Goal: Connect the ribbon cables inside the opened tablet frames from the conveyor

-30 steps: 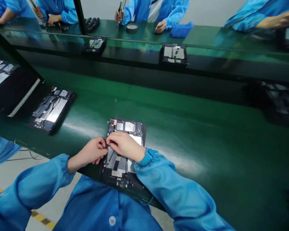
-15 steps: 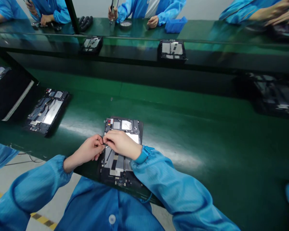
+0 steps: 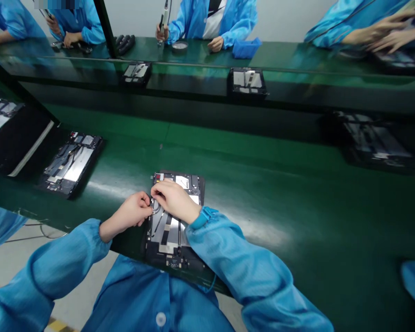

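An opened tablet chassis with silver shielding and black flex cables lies on the green conveyor belt right in front of me. My left hand is curled at the chassis's left edge, fingertips pinched on a thin dark cable there. My right hand lies over the upper left part of the chassis, fingers bent and pressing near the same spot. The two hands touch each other. What sits under the fingertips is hidden.
A second opened tablet lies on the belt to the left, another at the right. Two more tablets sit on the far lane. People in blue coats work across the line; one holds a screwdriver.
Both hands have stayed on the upper left edge of the chassis, shifting slightly upward along it. My view has tilted a little.
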Available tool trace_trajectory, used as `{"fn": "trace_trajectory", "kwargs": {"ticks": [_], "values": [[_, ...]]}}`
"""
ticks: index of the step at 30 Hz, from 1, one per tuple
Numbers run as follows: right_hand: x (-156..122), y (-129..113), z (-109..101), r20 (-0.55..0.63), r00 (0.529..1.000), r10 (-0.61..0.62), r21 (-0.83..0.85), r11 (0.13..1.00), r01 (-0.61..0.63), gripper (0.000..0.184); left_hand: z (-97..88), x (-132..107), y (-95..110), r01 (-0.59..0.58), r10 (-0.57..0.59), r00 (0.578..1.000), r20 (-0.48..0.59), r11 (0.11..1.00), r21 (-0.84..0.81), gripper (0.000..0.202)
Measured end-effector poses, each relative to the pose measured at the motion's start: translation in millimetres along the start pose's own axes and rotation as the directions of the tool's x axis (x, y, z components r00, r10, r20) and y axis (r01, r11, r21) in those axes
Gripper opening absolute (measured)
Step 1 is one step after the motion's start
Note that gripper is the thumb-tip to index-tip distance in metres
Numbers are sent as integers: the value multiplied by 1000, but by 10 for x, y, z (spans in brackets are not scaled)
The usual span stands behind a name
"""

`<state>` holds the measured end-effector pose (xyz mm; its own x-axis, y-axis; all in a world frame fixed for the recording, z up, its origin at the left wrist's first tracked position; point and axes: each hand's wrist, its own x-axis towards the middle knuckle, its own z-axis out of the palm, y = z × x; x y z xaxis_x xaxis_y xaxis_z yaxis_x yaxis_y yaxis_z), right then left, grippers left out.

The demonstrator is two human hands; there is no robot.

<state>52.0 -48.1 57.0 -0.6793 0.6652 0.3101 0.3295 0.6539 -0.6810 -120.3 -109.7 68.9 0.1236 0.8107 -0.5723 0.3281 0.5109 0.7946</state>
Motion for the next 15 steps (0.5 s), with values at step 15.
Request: {"fn": "trace_trajectory", "kwargs": {"ticks": [15], "values": [[12,70,7,-92,991,96,68,994,-90,18,-15,107,147,-7,7,1000,-24,1000,-21,21]]}}
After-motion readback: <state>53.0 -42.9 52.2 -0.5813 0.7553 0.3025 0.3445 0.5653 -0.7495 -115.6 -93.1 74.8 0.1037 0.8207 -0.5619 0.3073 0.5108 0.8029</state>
